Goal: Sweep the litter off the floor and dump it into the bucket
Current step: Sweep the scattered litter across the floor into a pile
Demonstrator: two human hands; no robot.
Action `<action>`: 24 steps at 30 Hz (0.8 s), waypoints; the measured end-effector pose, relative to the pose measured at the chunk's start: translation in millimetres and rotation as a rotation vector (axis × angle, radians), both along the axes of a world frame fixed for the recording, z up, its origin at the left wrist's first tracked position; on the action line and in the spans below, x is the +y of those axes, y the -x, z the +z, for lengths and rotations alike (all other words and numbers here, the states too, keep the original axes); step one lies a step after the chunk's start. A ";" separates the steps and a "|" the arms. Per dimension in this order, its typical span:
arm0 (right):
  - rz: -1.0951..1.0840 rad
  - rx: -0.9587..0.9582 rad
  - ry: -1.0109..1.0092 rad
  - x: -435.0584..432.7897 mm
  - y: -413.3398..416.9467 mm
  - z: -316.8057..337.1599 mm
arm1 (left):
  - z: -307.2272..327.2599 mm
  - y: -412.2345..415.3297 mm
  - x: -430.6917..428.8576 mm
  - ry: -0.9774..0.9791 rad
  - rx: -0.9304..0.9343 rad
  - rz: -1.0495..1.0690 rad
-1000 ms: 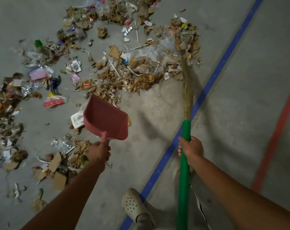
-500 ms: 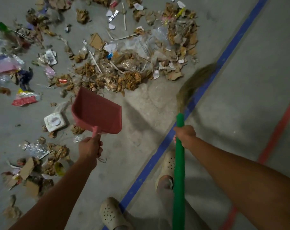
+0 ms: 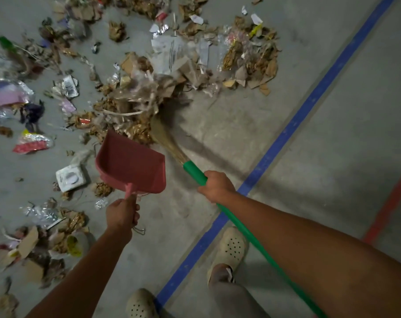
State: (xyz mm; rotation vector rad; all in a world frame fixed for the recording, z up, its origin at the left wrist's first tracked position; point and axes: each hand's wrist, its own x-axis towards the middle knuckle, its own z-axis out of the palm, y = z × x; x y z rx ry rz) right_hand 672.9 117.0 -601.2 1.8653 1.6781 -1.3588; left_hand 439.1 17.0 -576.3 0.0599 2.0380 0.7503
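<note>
Head view shows the litter [image 3: 172, 72] spread on the grey floor [image 3: 332, 157], with the bristles of the broom [image 3: 167, 138] blurred inside the pile. The right hand [image 3: 218, 187] grips the broom's green handle. The left hand [image 3: 121, 214] grips the pink dustpan [image 3: 130, 161] by its handle, just beside the pile.

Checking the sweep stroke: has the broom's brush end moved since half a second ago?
Yes. The broom's brush end has swung left, off the blue floor line it overlapped, into the litter pile just above the pink dustpan.
</note>
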 end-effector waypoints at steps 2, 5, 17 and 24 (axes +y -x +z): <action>0.070 -0.022 -0.057 2.8 -5.1 8.6 | 4.1 2.1 2.1 -0.003 0.009 0.005; 0.095 -0.049 -0.145 1.4 -14.1 20.3 | 11.9 3.2 4.7 0.006 0.024 0.008; -0.227 -0.137 -0.066 -34.7 -64.0 31.3 | 36.3 -11.4 3.0 0.014 -0.011 -0.012; -0.308 -0.160 0.129 -71.4 -48.0 20.7 | 26.7 -7.4 -18.6 0.013 -0.024 -0.051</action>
